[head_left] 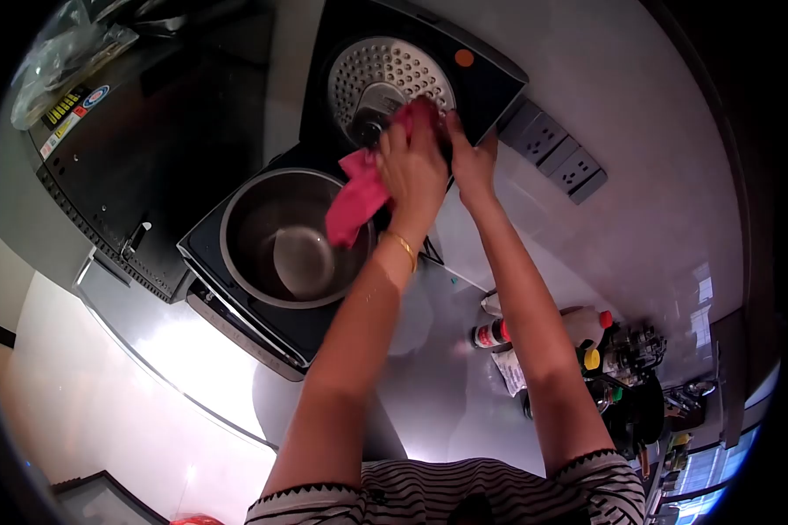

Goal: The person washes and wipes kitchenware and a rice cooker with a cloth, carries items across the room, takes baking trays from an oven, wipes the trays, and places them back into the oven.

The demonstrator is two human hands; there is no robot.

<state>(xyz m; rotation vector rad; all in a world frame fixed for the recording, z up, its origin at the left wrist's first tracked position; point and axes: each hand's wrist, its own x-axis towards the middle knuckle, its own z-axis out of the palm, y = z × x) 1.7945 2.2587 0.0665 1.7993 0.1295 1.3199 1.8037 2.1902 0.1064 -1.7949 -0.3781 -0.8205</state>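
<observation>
A crumpled pink cloth (359, 203) is gripped by my left hand (414, 171), its loose end hanging over the rim of a steel pot (245, 262). The cloth's upper part lies against the raised dark lid (490, 87), beside its round perforated metal plate (368, 68) and the central fitting. My right hand (473, 166) is at the lid's lower edge, thumb on the near face, the other fingers mostly hidden behind it. Inside the dark cooker (203, 243), the pot stands open below the lid.
Wall sockets (556, 155) sit right of the lid. Bottles, including one with a red cap (605, 319), and packets stand at the right. A dark panel (149, 149) and plastic bags (61, 61) are at the left.
</observation>
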